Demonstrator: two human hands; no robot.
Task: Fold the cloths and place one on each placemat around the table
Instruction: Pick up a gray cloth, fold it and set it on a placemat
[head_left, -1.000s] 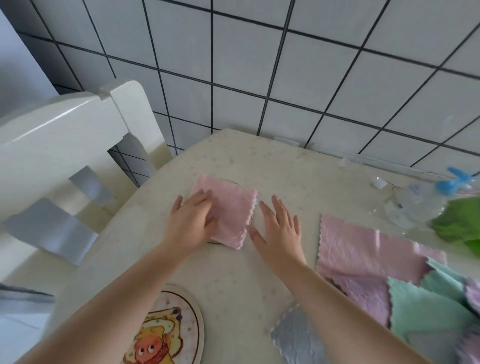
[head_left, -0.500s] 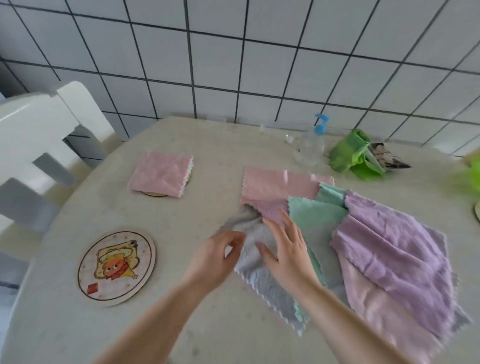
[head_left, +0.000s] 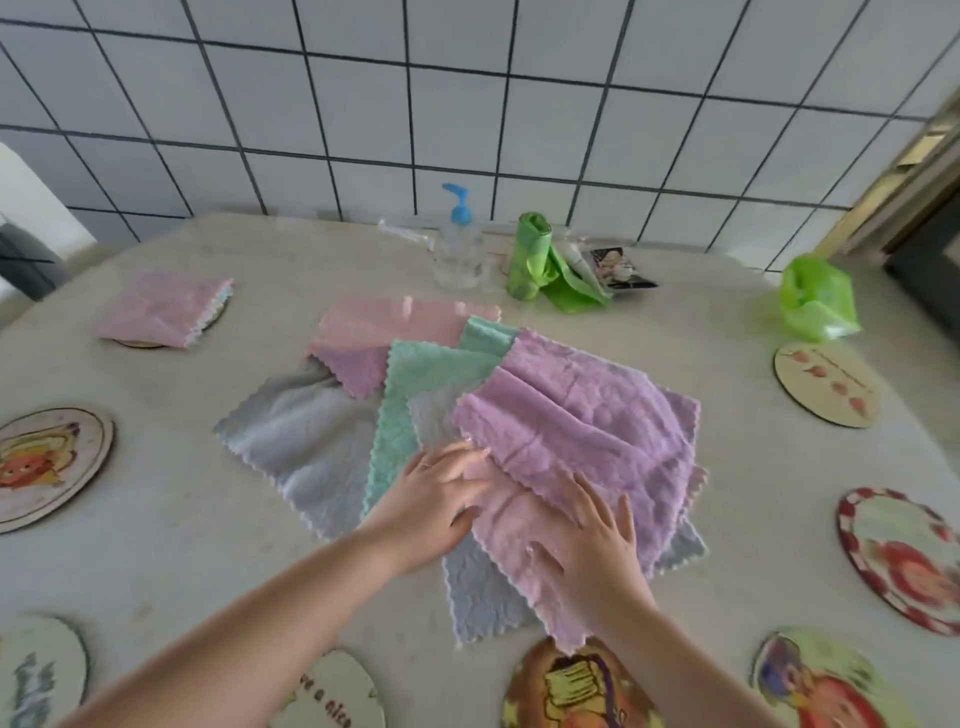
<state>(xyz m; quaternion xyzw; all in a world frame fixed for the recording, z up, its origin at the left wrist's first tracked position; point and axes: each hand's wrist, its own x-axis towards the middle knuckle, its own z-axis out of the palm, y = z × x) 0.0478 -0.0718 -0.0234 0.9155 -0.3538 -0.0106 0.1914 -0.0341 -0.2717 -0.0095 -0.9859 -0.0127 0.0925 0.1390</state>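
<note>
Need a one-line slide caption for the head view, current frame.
Both hands, left hand and right hand, rest on the pink cloth in the central pile; one folded pink cloth already covers a far-left placemat.

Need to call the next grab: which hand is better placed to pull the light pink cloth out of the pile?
Right, probably. The right hand lies flat on the light pink cloth; the left hand only touches its far edge, beside the purple cloth.

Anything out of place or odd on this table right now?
Nothing damaged or spilled. The unfolded cloths lie in a messy overlapping heap mid-table, and the folded pink cloth sits off-centre on its placemat, overhanging one side.
</note>
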